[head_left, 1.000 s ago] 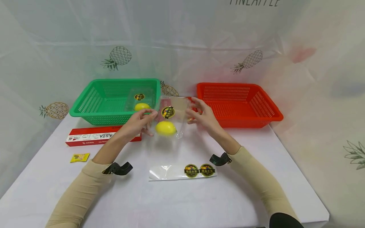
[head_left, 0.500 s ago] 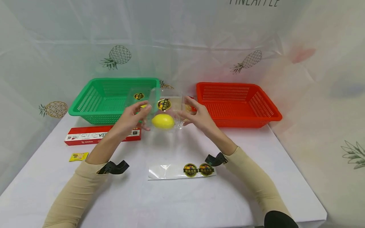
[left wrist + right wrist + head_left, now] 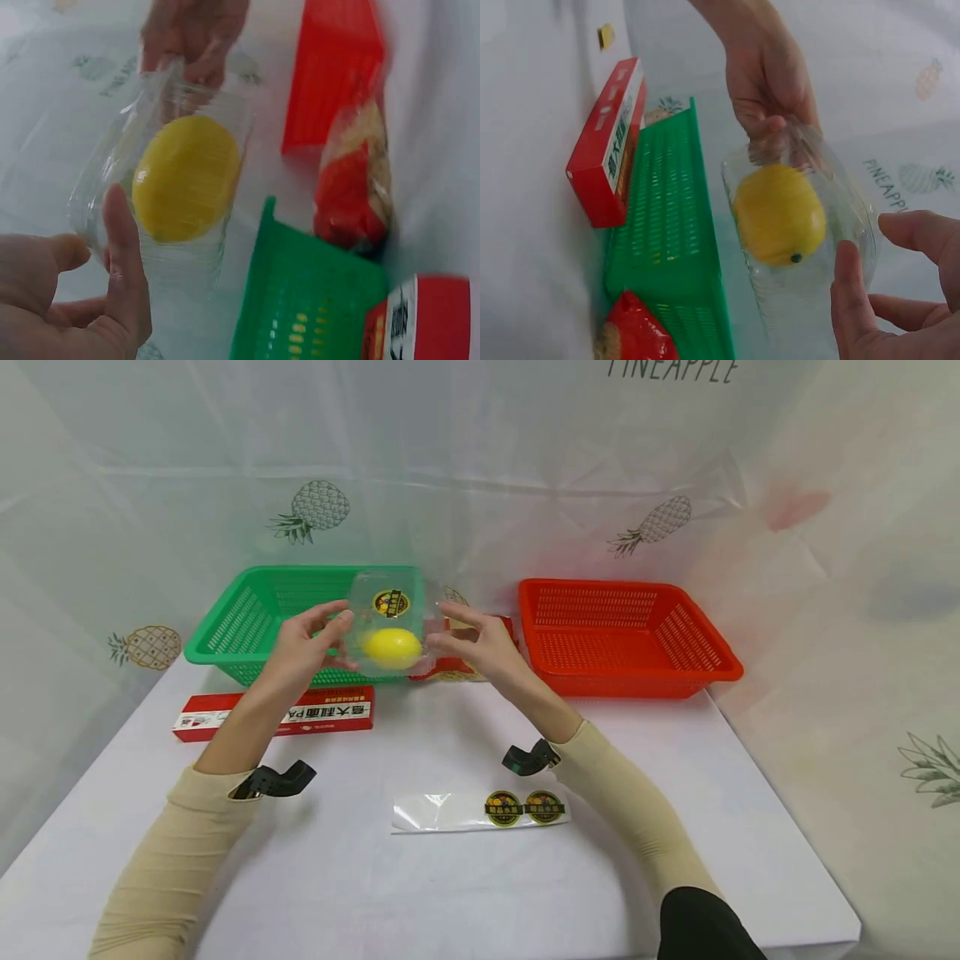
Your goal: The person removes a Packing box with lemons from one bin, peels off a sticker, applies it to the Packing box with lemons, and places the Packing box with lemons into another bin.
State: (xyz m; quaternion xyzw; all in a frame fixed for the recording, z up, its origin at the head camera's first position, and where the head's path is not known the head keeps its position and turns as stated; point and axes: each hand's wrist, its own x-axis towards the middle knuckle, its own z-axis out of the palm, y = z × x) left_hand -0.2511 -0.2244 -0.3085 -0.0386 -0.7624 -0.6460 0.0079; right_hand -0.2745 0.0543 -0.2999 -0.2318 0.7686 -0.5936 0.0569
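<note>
A clear plastic clamshell box point(image 3: 365, 622) is held up over the front right edge of the green basket point(image 3: 243, 670). Inside it lies a yellow lemon point(image 3: 393, 648), also plain in the left wrist view, where the lemon point(image 3: 187, 178) shows through the ribbed wall. A round black-and-gold sticker point(image 3: 391, 603) is on the lid. My left hand point(image 3: 303, 643) pinches the box's left side between thumb and fingers. On the opposite side my right hand point(image 3: 476, 642) grips it the same way, thumb and fingertips at the rim.
A red basket point(image 3: 622, 685) stands at the back right. Between the baskets lies a red-and-tan bag point(image 3: 349, 191). In front of the green basket is a red pasta box point(image 3: 337, 710). A strip with two round stickers point(image 3: 450, 814) lies nearer, and a small yellow packet point(image 3: 606, 36) at left.
Both hands have carried the box with the lemon leftward and away, from between the baskets to over the green one. My left forearm now covers the small yellow packet.
</note>
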